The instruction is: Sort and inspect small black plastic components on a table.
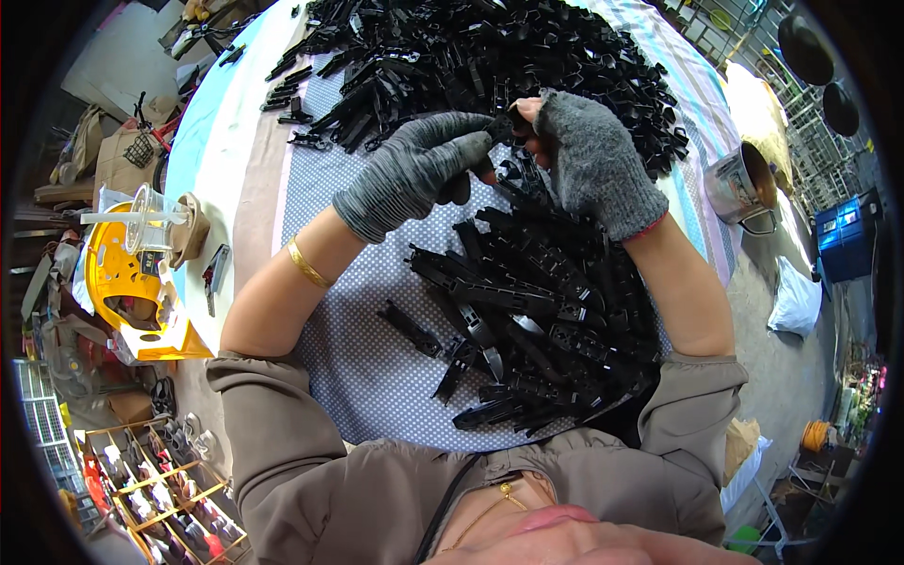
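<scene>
My left hand (424, 168), in a grey striped glove, pinches a small black plastic part (501, 132) at the near edge of a large heap. My right hand (600, 162), in a grey fingerless glove, closes on the same part from the other side. Below the fingers, another black piece (523, 179) shows between the hands; whether it is joined to the held part I cannot tell. Nearer to me lies a pile of long black plastic parts (537, 301). A silvery, blade-like strip (480, 339) pokes out among them.
The large heap of black parts (452, 56) covers the far side of the cloth-covered table (358, 377). On the left stand a yellow plastic stool (108, 254) and a clear cup (151, 221). A metal mug (739, 184) is beyond my right arm, with a white bag (796, 297) nearby.
</scene>
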Action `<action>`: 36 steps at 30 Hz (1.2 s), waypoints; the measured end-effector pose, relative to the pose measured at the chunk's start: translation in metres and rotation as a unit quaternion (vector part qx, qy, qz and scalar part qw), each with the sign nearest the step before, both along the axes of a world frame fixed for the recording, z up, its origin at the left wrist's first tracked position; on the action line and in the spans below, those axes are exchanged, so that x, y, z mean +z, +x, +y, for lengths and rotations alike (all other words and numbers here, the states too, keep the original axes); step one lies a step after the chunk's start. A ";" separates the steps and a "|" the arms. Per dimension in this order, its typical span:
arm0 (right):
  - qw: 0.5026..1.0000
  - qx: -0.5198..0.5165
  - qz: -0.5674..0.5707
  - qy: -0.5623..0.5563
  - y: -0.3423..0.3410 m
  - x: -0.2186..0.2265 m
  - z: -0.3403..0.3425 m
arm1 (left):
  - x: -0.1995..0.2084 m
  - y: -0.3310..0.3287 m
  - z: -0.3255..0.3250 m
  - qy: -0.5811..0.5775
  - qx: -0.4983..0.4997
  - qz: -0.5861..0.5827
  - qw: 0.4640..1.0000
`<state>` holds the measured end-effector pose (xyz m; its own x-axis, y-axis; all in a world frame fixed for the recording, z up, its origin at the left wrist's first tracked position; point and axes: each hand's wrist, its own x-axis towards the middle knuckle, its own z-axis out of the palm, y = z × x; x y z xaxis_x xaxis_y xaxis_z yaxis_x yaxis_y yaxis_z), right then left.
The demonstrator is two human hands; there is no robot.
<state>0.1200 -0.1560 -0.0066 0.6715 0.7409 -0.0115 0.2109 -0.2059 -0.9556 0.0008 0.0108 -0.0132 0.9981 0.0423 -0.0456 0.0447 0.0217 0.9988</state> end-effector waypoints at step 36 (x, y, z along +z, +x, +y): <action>0.990 0.059 -0.087 0.091 0.019 0.019 -0.007 | 0.034 -0.041 -0.042 0.470 -0.132 -0.201 0.849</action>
